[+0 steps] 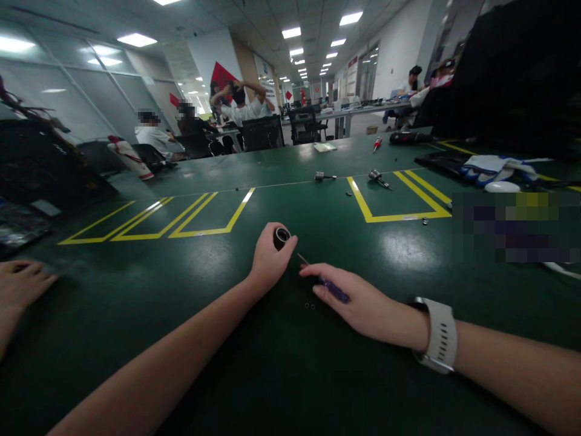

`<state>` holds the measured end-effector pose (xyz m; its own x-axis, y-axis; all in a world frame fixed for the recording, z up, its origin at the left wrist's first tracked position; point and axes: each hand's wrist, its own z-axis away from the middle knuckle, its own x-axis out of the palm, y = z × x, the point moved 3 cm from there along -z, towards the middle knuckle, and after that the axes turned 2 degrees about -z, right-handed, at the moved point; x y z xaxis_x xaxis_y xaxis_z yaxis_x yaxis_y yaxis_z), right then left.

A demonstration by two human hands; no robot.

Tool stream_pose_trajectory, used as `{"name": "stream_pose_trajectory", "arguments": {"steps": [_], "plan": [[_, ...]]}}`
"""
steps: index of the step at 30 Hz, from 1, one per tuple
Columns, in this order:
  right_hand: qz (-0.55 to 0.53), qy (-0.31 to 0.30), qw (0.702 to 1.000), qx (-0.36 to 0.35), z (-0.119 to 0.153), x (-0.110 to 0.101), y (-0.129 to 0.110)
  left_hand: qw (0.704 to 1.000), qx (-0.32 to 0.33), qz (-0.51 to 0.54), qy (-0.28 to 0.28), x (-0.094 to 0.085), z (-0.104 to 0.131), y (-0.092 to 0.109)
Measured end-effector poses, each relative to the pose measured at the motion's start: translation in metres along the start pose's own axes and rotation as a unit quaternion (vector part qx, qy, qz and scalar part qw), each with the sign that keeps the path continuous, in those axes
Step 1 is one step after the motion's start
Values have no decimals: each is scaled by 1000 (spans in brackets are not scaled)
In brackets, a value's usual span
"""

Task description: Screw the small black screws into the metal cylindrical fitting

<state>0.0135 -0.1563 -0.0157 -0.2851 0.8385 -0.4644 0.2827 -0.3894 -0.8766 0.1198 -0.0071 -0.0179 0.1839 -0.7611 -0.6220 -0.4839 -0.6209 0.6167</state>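
The left hand (271,255) is curled closed around a dark cylinder (282,238) with a smooth, pale metallic rim and a hollow, round mouth; fingers and palm cover most of its wall, so its full length cannot be made out. To the right of the cylinder and nearer the camera, the right hand (345,293) is closed around a screwdriver (334,290) with a glossy purple handle, partly hidden by the fingers. Its thin metal shaft points towards the cylinder, the end lying near it. A pale, perforated watch strap (441,336) circles the right wrist.

Nearer the camera than the cylinder, two small rings (309,306) lie side by side on the smooth, dark green counter (272,369). Beyond the cylinder and to its right are two metal parts with thick heads and slim stems, one left (324,176), one right (379,179); their finer details are too small to read. Farther beyond is a red-handled tool (377,143). Well right of the cylinder lie white-and-blue fabric gloves (497,168), with a pixelated patch just below hiding whatever is there. Well left of the cylinder, a co-worker's hand (26,283) is cut off by the edge.
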Motion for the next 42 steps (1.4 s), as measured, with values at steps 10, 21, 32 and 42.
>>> {"name": "stream_pose_trajectory", "arguments": {"steps": [10,21,32,42], "plan": [[171,-178,941,-232,22,23,-26,999,17,-38,-25,-6,1,-3],[181,-156,937,-253,74,-2,-28,997,52,56,-18,-18,10,24],[-285,235,926,77,47,-40,-7,873,-274,388,-114,-28,50,61],[-289,161,933,140,53,-26,17,792,-352,450,-218,-30,74,62]]}}
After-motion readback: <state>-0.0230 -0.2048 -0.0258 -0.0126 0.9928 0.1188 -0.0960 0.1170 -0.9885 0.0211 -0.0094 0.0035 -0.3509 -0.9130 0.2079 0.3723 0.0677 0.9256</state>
